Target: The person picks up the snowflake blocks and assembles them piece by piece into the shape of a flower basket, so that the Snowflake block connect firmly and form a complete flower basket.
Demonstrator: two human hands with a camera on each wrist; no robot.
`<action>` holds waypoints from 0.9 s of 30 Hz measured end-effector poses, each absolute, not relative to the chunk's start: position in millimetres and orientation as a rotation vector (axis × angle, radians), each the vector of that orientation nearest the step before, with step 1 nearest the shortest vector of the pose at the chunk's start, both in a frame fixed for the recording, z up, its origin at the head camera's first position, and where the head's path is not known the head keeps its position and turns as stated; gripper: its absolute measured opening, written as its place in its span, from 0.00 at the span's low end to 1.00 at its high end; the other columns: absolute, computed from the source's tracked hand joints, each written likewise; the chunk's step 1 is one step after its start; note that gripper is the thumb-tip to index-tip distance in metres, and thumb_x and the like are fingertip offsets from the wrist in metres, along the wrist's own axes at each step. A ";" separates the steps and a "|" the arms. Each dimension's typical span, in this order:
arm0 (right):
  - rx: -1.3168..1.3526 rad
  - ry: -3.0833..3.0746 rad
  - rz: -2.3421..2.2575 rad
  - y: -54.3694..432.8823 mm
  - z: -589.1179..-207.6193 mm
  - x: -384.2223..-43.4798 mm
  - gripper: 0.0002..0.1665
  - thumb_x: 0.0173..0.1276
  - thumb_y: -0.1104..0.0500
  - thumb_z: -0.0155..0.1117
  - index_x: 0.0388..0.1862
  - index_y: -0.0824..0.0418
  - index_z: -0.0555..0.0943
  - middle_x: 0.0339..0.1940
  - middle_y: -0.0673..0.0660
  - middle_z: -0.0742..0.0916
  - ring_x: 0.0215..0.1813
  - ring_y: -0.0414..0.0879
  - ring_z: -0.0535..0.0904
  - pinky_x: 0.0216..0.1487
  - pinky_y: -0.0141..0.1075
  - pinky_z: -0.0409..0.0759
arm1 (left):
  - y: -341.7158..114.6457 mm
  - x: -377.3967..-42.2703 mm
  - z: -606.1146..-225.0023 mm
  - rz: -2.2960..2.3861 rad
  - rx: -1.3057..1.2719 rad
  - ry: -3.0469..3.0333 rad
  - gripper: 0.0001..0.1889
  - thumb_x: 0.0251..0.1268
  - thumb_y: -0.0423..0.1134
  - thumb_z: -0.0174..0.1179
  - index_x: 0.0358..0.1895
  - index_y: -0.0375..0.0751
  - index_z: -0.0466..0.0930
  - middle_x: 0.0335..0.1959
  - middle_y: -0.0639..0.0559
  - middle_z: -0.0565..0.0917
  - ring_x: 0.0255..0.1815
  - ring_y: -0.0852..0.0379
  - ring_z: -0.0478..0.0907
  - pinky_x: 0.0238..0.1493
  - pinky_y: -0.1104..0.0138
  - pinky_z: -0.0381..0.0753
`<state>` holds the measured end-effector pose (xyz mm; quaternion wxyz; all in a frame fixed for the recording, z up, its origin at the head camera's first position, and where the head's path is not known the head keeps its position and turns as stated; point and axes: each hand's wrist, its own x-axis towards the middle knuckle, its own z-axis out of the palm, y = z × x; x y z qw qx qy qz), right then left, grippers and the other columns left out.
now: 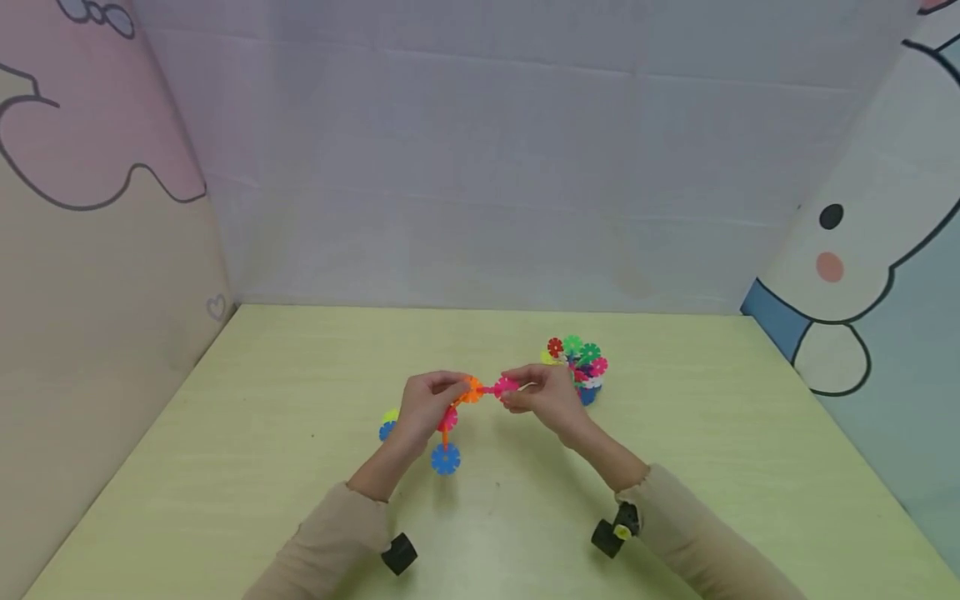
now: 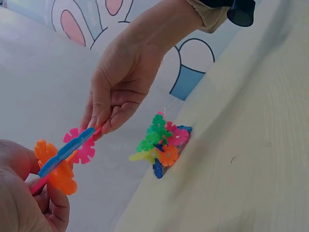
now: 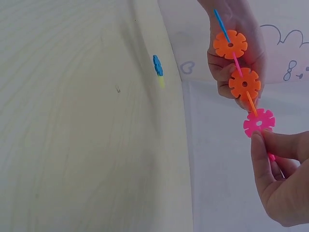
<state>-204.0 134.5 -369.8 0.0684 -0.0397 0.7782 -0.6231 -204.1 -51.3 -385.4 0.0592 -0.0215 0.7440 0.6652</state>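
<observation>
Both hands hold a chain of notched plastic snowflake discs above the table. The left hand (image 1: pixel 429 407) grips the chain around an orange disc (image 1: pixel 472 389), with a pink disc (image 1: pixel 447 418) below it and a blue disc (image 1: pixel 446 459) at the lower end. At the other end, the right hand (image 1: pixel 549 398) pinches a pink part between thumb and fingers. In the right wrist view, a pink disc (image 3: pixel 259 123) sits just above the right fingertips, joined edge-on to an orange piece. Orange discs (image 3: pixel 245 84) run up in front of the left palm. The fingers hide parts of the chain.
A cluster of mixed-colour snowflake discs (image 1: pixel 587 354) stands on the table (image 1: pixel 675 433) behind the right hand. Beside the left wrist lie a blue disc (image 1: pixel 387 430) and a yellow disc (image 1: pixel 391 415). A pale wall (image 1: pixel 480 183) rises at the table's back edge.
</observation>
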 end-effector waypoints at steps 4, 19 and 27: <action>-0.159 2.344 -1.865 135.1 -372.5 -205.2 0.16 0.56 0.69 0.64 0.46 0.70 0.79 0.35 0.62 0.85 0.32 0.49 0.84 0.38 0.39 0.81 | -53.3 -202.8 -386.8 2.005 -0.052 2.259 0.10 0.60 0.36 0.59 0.41 0.34 0.82 0.36 0.47 0.83 0.34 0.46 0.77 0.28 0.74 0.75; -0.319 2.247 -1.849 132.3 -366.3 -210.4 0.19 0.60 0.66 0.62 0.50 0.69 0.76 0.41 0.63 0.83 0.41 0.63 0.80 0.40 0.41 0.81 | -72.4 -205.3 -381.2 1.926 -0.107 2.298 0.12 0.60 0.39 0.59 0.44 0.37 0.82 0.37 0.48 0.83 0.37 0.44 0.76 0.28 0.72 0.74; -0.372 2.261 -1.785 124.5 -377.5 -221.5 0.22 0.60 0.62 0.63 0.52 0.70 0.74 0.39 0.62 0.81 0.42 0.60 0.80 0.41 0.41 0.81 | -105.8 -211.7 -375.5 1.886 -0.172 2.379 0.15 0.62 0.41 0.57 0.47 0.36 0.79 0.43 0.45 0.81 0.38 0.52 0.76 0.31 0.75 0.74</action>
